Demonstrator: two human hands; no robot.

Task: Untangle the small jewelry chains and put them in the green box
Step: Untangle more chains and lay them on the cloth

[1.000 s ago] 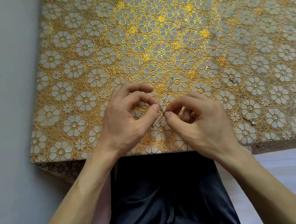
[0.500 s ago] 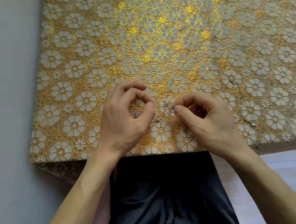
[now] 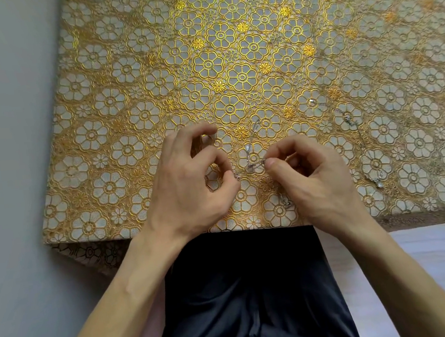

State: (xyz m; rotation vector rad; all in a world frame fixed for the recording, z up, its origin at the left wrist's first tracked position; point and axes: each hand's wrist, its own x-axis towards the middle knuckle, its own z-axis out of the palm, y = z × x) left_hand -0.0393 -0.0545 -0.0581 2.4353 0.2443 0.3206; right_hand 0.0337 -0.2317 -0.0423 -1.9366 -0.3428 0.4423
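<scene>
Chain tail [image 3: 285,201]: a loose silver end is being left lying on the tablecloth [image 3: 108,184], just beside the heel of the right hand [image 3: 311,176] and near the front edge of the table.
Grip, left hand [image 3: 187,182]: thumb and forefinger are being closed into a fine pinch on the left end of a strand. The other fingers are being held curled above the cloth, and nothing else is being gripped.
Grip, right hand: thumb and forefinger are being pinched on the right end of the same strand, with the remaining fingers folded under.
Knot [image 3: 251,167]: the tangle is being held between the two pinches. Whether it is touching the cloth cannot be told.
Long axis: the held strand is being stretched left to right, rising slightly toward the right. The knot is lying nearer the right hand.
Coming move (judgement): a straight pull along this axis is being judged likely to tighten the knot, so loops are better teased out across it.
Pendant strand [image 3: 254,130]: a branch is being trailed from the knot toward the far side.
Separate chain [image 3: 360,138]: one length is lying well apart to the right, untouched.
Green box: not being shown.
Writing: no brand, label or lettering is being shown legibly.
</scene>
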